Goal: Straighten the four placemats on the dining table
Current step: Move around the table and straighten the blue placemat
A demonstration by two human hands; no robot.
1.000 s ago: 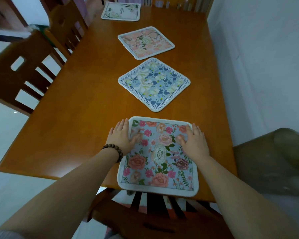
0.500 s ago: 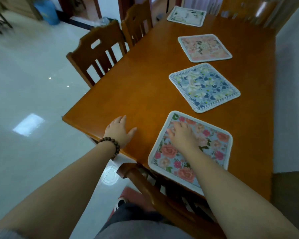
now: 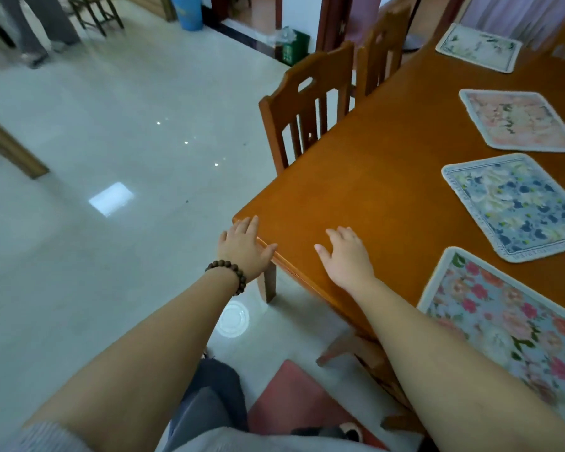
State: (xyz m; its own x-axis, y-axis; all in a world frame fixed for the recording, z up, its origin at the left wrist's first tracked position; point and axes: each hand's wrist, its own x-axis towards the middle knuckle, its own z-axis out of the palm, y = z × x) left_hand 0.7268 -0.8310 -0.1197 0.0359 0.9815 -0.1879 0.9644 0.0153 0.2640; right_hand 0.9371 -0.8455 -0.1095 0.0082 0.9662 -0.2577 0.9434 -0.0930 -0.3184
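Your left hand [image 3: 243, 249] and right hand [image 3: 348, 261] lie on the orange-brown wooden bench [image 3: 388, 177], fingers spread, holding nothing, beside the pink-flowered placemat [image 3: 516, 331].

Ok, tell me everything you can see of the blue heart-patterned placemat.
The blue heart-patterned placemat is a rounded-corner square, apparently fabric, with dark blue hearts and pale flowers inside a light border carrying small lettering. It lies flat on the wooden dining table, skewed to the table's edges, between the pink placemat and the rose-print placemat. Neither hand touches it.

Orange-brown table [image 3: 372, 177], pink-rose light-blue placemat [image 3: 509, 324], blue floral placemat [image 3: 516, 203], peach placemat [image 3: 516, 120], seemingly white-green placemat [image 3: 478, 47]
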